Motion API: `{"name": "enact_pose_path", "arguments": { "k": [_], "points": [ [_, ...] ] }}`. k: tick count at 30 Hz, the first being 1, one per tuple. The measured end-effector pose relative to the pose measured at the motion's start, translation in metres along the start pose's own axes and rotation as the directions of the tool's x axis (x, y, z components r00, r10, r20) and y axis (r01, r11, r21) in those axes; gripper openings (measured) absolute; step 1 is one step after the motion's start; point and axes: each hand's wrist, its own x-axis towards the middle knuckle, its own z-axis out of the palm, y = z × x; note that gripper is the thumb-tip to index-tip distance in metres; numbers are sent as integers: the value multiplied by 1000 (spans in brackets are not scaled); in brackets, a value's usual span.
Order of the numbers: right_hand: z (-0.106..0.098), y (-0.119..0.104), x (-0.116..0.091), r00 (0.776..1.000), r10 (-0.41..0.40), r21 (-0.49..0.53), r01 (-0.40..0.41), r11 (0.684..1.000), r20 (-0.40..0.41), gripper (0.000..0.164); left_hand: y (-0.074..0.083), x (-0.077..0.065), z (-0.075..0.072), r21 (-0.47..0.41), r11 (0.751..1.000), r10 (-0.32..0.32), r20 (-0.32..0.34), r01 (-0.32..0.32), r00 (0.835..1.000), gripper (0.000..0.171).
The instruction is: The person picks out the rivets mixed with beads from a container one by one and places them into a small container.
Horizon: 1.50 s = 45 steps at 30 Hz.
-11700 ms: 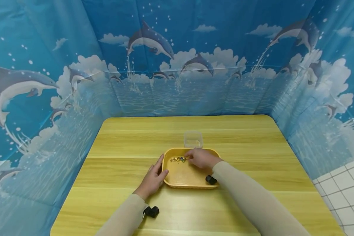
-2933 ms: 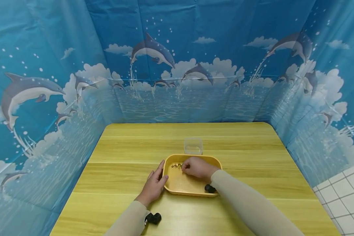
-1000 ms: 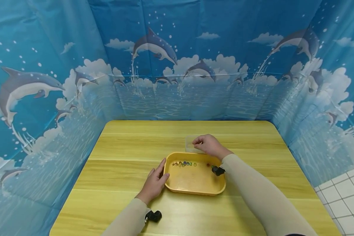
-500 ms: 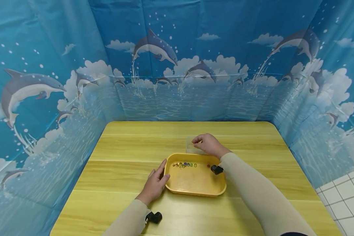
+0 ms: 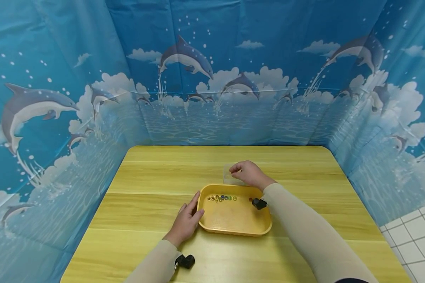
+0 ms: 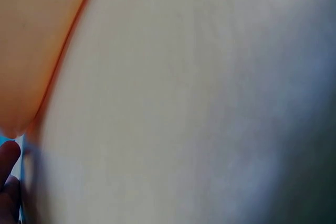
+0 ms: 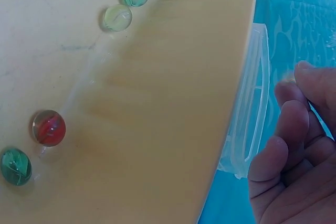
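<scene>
My left hand rests against the left side of a yellow tray, thumb over its rim and fingers straight along the outside. My right hand is over a clear plastic box behind the tray. Its thumb and forefinger pinch a small shiny piece, mostly covered by the fingertips, and I cannot tell its kind. Glass marbles lie in the tray, among them a red one, a green one and a pale yellow one.
Small gold-coloured pieces lie by the tray's back left corner, beside the marbles. The tray and box stand on a wood-grain table. A blue dolphin-print curtain surrounds the back and sides. White tiles show at right.
In the two oldest frames my right hand was down among the small pieces in the tray. It has since moved back over the clear box. The left hand stays at the tray's side.
</scene>
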Motion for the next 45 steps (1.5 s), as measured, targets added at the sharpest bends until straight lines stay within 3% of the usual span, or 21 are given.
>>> {"name": "enact_pose_path", "arguments": {
  "k": [11,16,25,32,40,45],
  "points": [
    [2,-1,0,1000,-16,-68,16,998,-9,32,-2,3,0,33,998,53,7,-54,999,65],
    [5,-10,-5,999,-30,-62,29,998,-17,30,0,3,-1,23,999,45,5,-45,999,65],
    [22,-25,-17,998,-54,-34,55,998,37,27,2,3,-2,39,999,35,-3,-35,999,65],
    [39,-22,-20,994,-78,-10,79,997,70,26,0,3,0,38,999,33,-1,-33,999,65],
    [50,-18,-20,984,-147,-95,157,983,101,24,-1,4,-1,41,999,26,3,-26,1000,65],
    [55,-19,-22,981,-125,-113,142,984,145,24,-1,3,-1,43,999,18,13,-19,1000,64]
  ]
}}
